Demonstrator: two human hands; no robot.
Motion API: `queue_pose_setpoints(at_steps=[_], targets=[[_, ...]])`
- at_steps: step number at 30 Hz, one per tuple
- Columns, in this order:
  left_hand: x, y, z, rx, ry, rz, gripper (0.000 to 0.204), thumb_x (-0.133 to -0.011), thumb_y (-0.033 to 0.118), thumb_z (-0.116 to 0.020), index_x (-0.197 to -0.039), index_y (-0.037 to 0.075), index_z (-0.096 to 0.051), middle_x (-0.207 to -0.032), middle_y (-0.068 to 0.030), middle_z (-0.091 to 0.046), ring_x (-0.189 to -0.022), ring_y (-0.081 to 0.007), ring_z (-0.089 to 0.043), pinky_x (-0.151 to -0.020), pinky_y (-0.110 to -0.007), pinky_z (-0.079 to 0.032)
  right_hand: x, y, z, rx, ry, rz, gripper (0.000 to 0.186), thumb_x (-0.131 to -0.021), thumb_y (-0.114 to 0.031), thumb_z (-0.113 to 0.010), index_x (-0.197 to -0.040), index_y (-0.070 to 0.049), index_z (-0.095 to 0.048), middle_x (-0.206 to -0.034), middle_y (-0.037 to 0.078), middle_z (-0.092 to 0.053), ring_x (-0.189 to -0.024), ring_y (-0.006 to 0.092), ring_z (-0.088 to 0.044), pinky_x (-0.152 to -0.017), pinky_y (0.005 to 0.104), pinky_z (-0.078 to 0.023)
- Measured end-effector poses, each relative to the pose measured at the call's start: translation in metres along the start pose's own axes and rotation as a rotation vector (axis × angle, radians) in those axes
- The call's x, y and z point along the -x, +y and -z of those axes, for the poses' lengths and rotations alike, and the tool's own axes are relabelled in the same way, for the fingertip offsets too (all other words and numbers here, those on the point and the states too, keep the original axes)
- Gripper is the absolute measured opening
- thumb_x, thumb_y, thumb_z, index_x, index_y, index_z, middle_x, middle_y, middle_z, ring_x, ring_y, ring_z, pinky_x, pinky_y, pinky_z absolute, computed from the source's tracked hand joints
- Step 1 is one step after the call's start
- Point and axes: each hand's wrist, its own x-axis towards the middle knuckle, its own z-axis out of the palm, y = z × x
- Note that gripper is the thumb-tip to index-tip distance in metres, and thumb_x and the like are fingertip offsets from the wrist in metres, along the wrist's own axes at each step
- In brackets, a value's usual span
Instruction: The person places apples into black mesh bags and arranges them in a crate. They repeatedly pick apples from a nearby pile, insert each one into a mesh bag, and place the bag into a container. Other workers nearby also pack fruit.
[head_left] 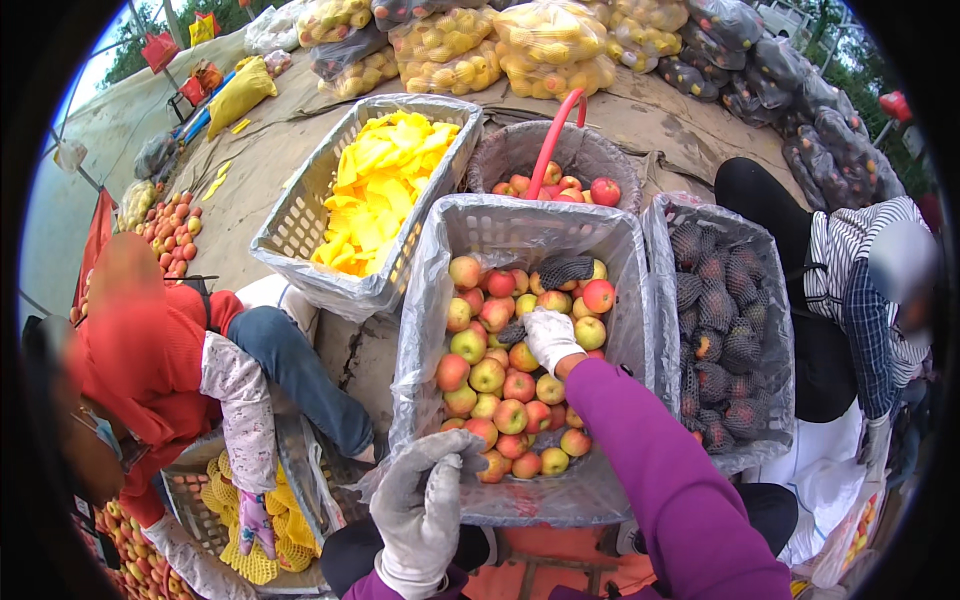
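A grey plastic crate (430,300) lined with clear film stands before me, with loose red and yellow-green apples (487,375) inside. My right hand (550,338), in a white glove, reaches over the apples with its fingers curled closed. A small dark foam net (512,332) lies right at those fingertips; what they hold is hidden. Another black foam net (567,271) rests on the apples farther back. Above the crate's near left corner, my gloved left hand (420,510) is raised, thumb and fingers apart, nothing in it.
Right of the crate stands another crate (785,400) of apples in black nets. Behind are a crate (300,270) of yellow nets and a red-handled basket (490,160) of apples. People (150,350) sit at both sides. Bagged fruit (555,45) is piled at the back.
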Motion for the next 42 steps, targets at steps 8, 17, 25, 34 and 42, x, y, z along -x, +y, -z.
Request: queue_pose_setpoints(at_steps=[8,17,25,34,42], targets=[[0.000,-0.013,0.005,-0.031,-0.024,-0.058,0.020,-0.090,0.003,-0.056,-0.108,-0.003,-0.061,-0.101,-0.0104,-0.066,-0.090,-0.0145,-0.063,-0.080,-0.026,-0.050,0.112,-0.042,0.106,-0.804,-0.015,0.110,0.051,-0.082,-0.027,-0.071,-0.116,0.005,-0.054,-0.105,0.015,-0.065,-0.094,0.0211,-0.063,-0.082,0.0312,-0.049],[0.024,-0.015,-0.018,-0.091,-0.283,-0.092,0.042,-0.079,0.006,-0.073,-0.117,0.001,-0.057,-0.108,-0.0054,-0.062,-0.098,-0.0121,-0.058,-0.086,-0.025,-0.048,0.250,-0.097,0.191,-1.010,-0.138,0.268,0.043,-0.083,-0.020,-0.072,-0.118,0.001,-0.057,-0.104,0.009,-0.066,-0.096,0.0141,-0.061,-0.085,0.0296,-0.049],[0.037,-0.002,-0.027,0.086,-0.402,0.069,0.030,-0.081,0.005,-0.071,-0.107,-0.001,-0.059,-0.091,-0.0030,-0.065,-0.081,-0.0084,-0.060,-0.073,-0.024,-0.050,0.298,-0.075,0.196,-1.325,-0.103,0.252,0.041,-0.093,-0.028,-0.060,-0.122,0.000,-0.052,-0.112,0.006,-0.060,-0.106,0.0147,-0.056,-0.093,0.0296,-0.044],[0.049,-0.031,-0.040,0.041,-0.491,0.120,0.017,-0.084,0.006,-0.067,-0.098,-0.001,-0.059,-0.084,-0.0016,-0.062,-0.076,-0.0064,-0.055,-0.067,-0.022,-0.046,0.305,-0.060,0.155,-1.204,-0.209,0.115,0.051,-0.088,-0.032,-0.065,-0.125,0.000,-0.049,-0.107,0.006,-0.061,-0.100,0.0133,-0.055,-0.088,0.0279,-0.044],[0.042,-0.034,-0.022,0.124,-0.670,0.223,0.029,-0.085,0.014,-0.069,-0.109,-0.001,-0.060,-0.095,-0.0018,-0.064,-0.082,-0.0056,-0.055,-0.071,-0.022,-0.046,0.309,-0.079,0.182,-1.764,-0.291,0.044,0.034,-0.092,-0.028,-0.061,-0.117,-0.007,-0.051,-0.102,0.005,-0.060,-0.083,0.0148,-0.062,-0.071,0.0238,-0.051]])
